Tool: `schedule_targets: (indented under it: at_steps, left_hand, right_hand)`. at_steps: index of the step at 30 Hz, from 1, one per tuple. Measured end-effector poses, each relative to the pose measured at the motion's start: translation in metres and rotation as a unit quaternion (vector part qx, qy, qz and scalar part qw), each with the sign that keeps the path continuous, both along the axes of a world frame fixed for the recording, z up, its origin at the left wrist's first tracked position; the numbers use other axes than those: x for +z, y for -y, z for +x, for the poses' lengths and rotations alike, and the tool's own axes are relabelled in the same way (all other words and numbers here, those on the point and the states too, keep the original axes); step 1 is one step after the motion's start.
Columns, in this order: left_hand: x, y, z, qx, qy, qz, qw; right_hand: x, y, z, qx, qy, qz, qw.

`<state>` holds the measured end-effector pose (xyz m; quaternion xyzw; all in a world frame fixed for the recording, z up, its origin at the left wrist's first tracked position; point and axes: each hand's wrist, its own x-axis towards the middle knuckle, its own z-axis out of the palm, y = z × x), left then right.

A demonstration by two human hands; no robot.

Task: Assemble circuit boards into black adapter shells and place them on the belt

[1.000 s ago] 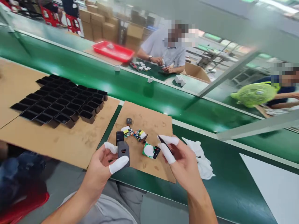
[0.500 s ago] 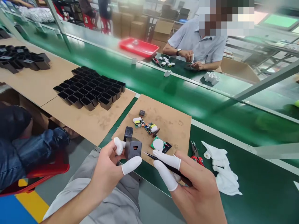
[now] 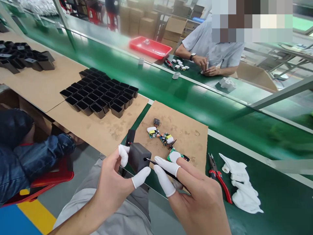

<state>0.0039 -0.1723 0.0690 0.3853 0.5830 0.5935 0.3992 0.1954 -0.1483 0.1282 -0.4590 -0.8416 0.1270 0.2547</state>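
Observation:
My left hand [image 3: 114, 186], with white finger cots on thumb and forefinger, grips a small black charger housing [image 3: 139, 157] just above the near table edge. My right hand [image 3: 195, 199], also in finger cots, pinches black tweezers [image 3: 158, 164] whose tip touches the housing's open face. On the brown cardboard sheet [image 3: 190, 137] behind lie several small circuit boards [image 3: 166, 138], a small black part [image 3: 156, 122] and another black housing [image 3: 130, 136] at its left edge.
A block of empty black housings [image 3: 100, 96] stands on cardboard to the left, more of them [image 3: 24, 58] farther left. Red-handled pliers [image 3: 218, 176] and white cloth gloves [image 3: 242, 186] lie on the green table at right. Across the conveyor belt [image 3: 171, 94] a person works beside a red tray [image 3: 150, 47].
The tweezers' tip has moved left to touch the housing in my left hand. The view has shifted left and down, so the table things appear farther right.

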Motion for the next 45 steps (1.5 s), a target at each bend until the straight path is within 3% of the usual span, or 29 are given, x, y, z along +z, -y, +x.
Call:
schedule_targets:
  at_steps: [7, 10, 14, 17, 19, 23, 30, 36, 45]
  left_hand:
    - [-0.02, -0.014, -0.037, 0.016, -0.105, 0.01, 0.994]
    - [-0.03, -0.019, -0.055, 0.036, -0.18, 0.034, 0.982]
    - [-0.044, -0.025, -0.076, 0.076, -0.276, 0.069, 0.956]
    - [-0.055, -0.029, -0.087, 0.098, -0.344, 0.113, 0.927]
    - [-0.062, -0.03, -0.093, 0.097, -0.381, 0.138, 0.909]
    - [-0.068, -0.031, -0.099, 0.077, -0.422, 0.155, 0.89]
    - [-0.059, -0.029, -0.095, 0.029, -0.426, 0.168, 0.889]
    - [-0.056, -0.025, -0.08, -0.02, -0.428, 0.185, 0.884]
    - [-0.058, -0.017, -0.05, -0.093, -0.423, 0.205, 0.878]
  right_hand:
    - [-0.011, -0.02, -0.054, -0.01, 0.056, 0.069, 0.996]
    - [-0.024, -0.029, -0.08, -0.033, 0.073, 0.052, 0.995]
    - [-0.043, -0.042, -0.105, -0.057, 0.031, -0.125, 0.99]
    - [-0.053, -0.049, -0.114, -0.055, -0.025, -0.289, 0.956]
    - [-0.058, -0.052, -0.118, -0.046, -0.051, -0.352, 0.933]
    - [-0.068, -0.05, -0.12, -0.05, -0.127, -0.376, 0.916]
    - [-0.073, -0.039, -0.113, -0.067, -0.23, -0.375, 0.896]
    - [-0.07, -0.027, -0.094, -0.092, -0.288, -0.376, 0.876]
    - [-0.079, 0.002, -0.055, -0.137, -0.323, -0.362, 0.864]
